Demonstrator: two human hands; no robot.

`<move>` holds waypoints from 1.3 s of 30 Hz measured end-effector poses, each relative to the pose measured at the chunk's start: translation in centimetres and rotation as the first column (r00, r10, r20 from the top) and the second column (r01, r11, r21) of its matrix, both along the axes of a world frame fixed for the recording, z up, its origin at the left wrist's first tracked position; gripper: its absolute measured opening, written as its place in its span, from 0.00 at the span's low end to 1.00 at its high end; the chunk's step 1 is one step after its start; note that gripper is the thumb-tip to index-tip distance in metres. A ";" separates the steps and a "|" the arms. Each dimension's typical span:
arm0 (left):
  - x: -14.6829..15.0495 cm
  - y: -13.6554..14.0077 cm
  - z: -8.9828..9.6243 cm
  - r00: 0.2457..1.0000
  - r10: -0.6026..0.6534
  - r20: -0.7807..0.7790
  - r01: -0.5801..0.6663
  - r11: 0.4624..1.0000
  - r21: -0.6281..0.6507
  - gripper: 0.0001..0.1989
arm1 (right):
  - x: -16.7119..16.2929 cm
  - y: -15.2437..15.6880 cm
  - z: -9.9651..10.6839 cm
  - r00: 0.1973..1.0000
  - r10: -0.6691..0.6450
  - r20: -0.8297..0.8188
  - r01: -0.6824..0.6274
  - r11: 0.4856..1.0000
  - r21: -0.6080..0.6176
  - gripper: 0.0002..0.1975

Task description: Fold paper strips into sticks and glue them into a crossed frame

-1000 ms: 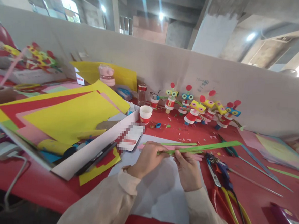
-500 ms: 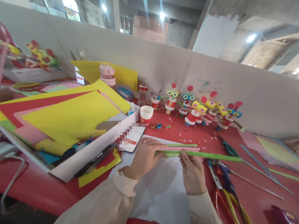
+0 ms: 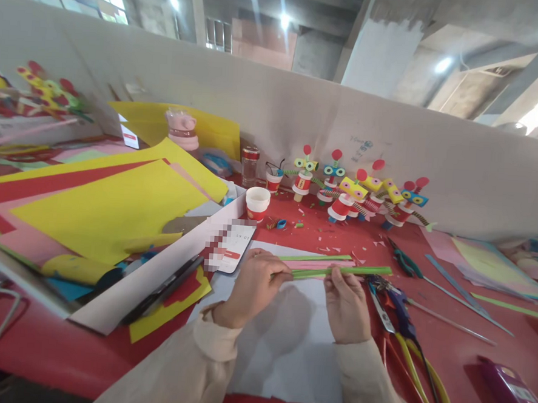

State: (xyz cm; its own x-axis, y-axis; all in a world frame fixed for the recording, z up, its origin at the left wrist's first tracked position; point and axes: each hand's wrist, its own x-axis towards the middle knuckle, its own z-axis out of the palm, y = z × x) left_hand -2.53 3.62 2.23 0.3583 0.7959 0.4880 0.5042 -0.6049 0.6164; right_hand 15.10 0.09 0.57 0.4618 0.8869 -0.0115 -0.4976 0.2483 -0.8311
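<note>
Green paper strips [image 3: 310, 273] stretch between my two hands, just above a white sheet [image 3: 283, 336]. My left hand [image 3: 257, 286] pinches their left end. Farther along, my right hand [image 3: 347, 306] has the strips between thumb and fingers, and their free end sticks out to the right. Pink paper strips [image 3: 320, 265] and another green strip [image 3: 338, 258] lie right behind. How many strips each hand holds is hidden by the fingers.
To the left stands a white box [image 3: 164, 268] heaped with coloured paper; a phone [image 3: 234, 248] leans near it. Yellow-handled scissors [image 3: 409, 356], pliers [image 3: 404, 258] and a purple stapler-like tool [image 3: 512, 393] lie right. Paper-cup figures [image 3: 341, 206] and a cup [image 3: 256, 204] stand behind.
The green strip's free end reaches less far to the right of my right hand than before. Both hands keep nearly the same place, and the whole view has shifted slightly.
</note>
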 end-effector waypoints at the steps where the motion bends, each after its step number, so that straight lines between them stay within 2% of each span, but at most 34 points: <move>1: -0.2 0.1 0.1 1.000 0.002 -0.007 -0.002 1.000 -0.021 0.06 | 0.5 0.1 0.2 0.999 -0.036 -0.029 0.036 0.999 0.018 0.08; 5: -0.7 0.4 0.2 0.999 -0.025 -0.021 0.023 0.997 -0.071 0.06 | 1.9 0.2 0.3 0.989 -0.109 -0.095 0.116 0.991 0.070 0.09; 9: -0.8 0.6 0.3 0.999 -0.049 -0.022 0.048 0.998 -0.046 0.06 | 2.9 0.1 0.5 0.988 -0.146 -0.052 0.152 0.981 0.119 0.09; 12: -1.6 0.1 0.1 0.998 0.041 -0.045 -0.040 0.999 0.021 0.07 | 4.4 -0.5 1.2 0.968 -0.247 -0.046 0.251 0.947 0.201 0.09; 14: -2.2 -0.8 -0.4 0.990 0.131 -0.059 -0.125 0.987 0.101 0.08 | 5.3 -1.5 1.4 0.933 -0.358 -0.036 0.355 0.903 0.243 0.10; 16: -2.8 -2.1 -1.1 0.979 0.180 -0.100 -0.158 0.968 0.194 0.10 | 5.6 -2.9 1.2 0.883 -0.465 0.056 0.438 0.863 0.252 0.10; 18: -2.9 -3.6 -1.9 0.964 0.172 -0.202 -0.113 0.955 0.275 0.12 | 5.1 -4.7 0.4 0.832 -0.500 0.239 0.458 0.863 0.211 0.13; 20: -2.5 -4.9 -2.6 0.931 0.144 -0.336 -0.031 0.947 0.321 0.13 | 4.1 -6.7 -0.6 0.800 -0.413 0.435 0.410 0.906 0.106 0.18; 22: -1.9 -5.8 -3.1 0.891 0.119 -0.439 0.035 0.944 0.327 0.13 | 2.9 -8.8 -1.6 0.752 -0.261 0.606 0.336 0.942 -0.010 0.21; 24: -1.4 -6.4 -3.3 0.872 0.095 -0.480 0.061 0.952 0.299 0.10 | 2.0 -10.7 -2.3 0.632 -0.110 0.767 0.260 0.963 -0.076 0.22; 26: -1.1 -6.9 -3.4 0.873 0.080 -0.481 0.058 0.963 0.264 0.09 | 1.4 -12.4 -2.6 0.457 -0.023 0.889 0.200 0.977 -0.077 0.21; 28: -1.1 -7.2 -3.3 0.877 0.075 -0.475 0.048 0.969 0.242 0.09 | 1.3 -13.6 -2.5 0.299 -0.021 0.954 0.175 0.984 -0.033 0.21; 30: -1.3 -7.5 -3.3 0.882 0.085 -0.465 0.030 0.972 0.235 0.11 | 1.7 -14.4 -2.1 0.175 -0.017 0.984 0.185 0.983 -0.016 0.22; 35: -1.7 -7.5 -3.5 0.907 0.145 -0.395 -0.059 0.974 0.220 0.12 | 3.7 -15.8 -1.0 -0.058 0.198 0.978 0.234 0.956 -0.179 0.10; 37: -1.6 -7.4 -3.6 0.909 0.165 -0.383 -0.090 0.974 0.206 0.12 | 4.4 -16.5 -0.5 -0.130 0.237 0.963 0.267 0.943 -0.196 0.10; 39: -1.4 -7.3 -3.7 0.909 0.169 -0.381 -0.103 0.977 0.188 0.11 | 4.6 -17.0 0.3 -0.181 0.239 0.954 0.221 0.955 -0.198 0.10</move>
State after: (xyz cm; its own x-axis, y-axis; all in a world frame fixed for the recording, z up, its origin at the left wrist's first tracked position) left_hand -3.92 -3.64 -1.45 0.4411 0.7738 0.4546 0.7696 -0.5867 0.2518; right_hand 19.66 -16.87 0.85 0.1228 0.9556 0.2679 0.9416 -0.0269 -0.3358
